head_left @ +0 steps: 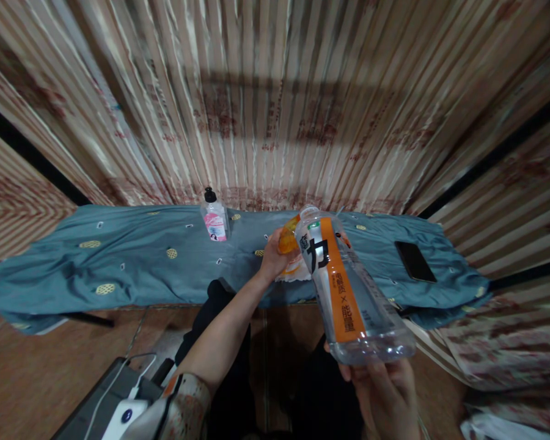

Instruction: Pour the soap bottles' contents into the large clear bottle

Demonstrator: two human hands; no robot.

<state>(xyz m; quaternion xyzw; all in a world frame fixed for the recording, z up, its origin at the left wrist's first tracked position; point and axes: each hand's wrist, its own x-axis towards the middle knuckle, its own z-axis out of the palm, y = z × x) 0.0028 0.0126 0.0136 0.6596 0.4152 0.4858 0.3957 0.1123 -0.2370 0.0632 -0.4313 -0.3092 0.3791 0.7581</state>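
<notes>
My right hand (385, 388) supports a large clear plastic bottle (366, 299) with an orange and silver label, its fingers around the base. The bottle is tilted, its neck pointing away from me and to the left. My left hand (274, 255) is closed on a translucent yellow-orange container (288, 235) right beside the bottle's mouth. Whether the two touch, I cannot tell. Below them lies a white and orange item (296, 271), partly hidden by the hand and the bottle.
A pump bottle (215, 221) with a pink label stands on the blue cloth-covered table (137, 256). A dark phone (415, 261) lies at the right. Striped curtains (275, 110) hang behind. A white power bank (126, 418) with a cable is at lower left.
</notes>
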